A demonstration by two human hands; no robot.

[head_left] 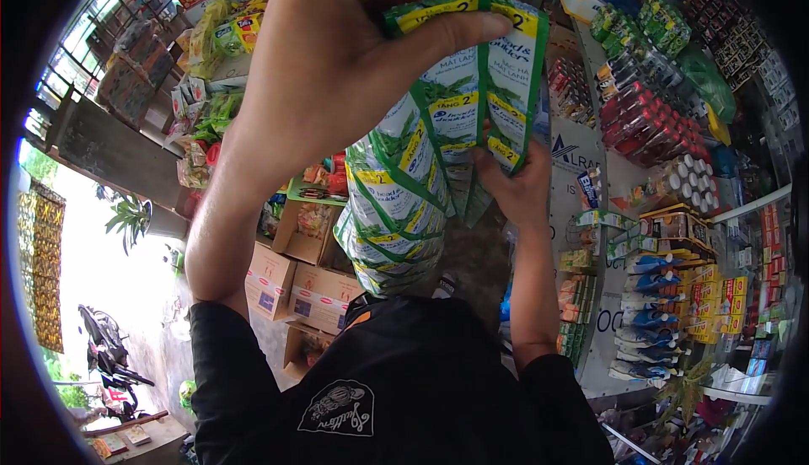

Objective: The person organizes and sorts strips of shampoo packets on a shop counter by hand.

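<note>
A long strip of green and white shampoo sachets point(396, 204) with yellow bands hangs in folds in front of my chest. My left hand point(354, 69) is raised at its top edge, with the thumb laid across the front of the upper sachets and the other fingers hidden behind or out of sight. Lower down on the right side, my right hand point(514, 182) pinches the edge of the sachets between thumb and fingers. The lower part of the strip bulges in a thick bundle against my black shirt point(421, 381).
Shelves of packaged goods point(657, 128) stand on the right, with blue pouches point(645, 317) below. Cardboard boxes point(318, 296) are stacked at left centre. A potted plant point(164, 220) and a parked motorbike point(109, 355) are farther left.
</note>
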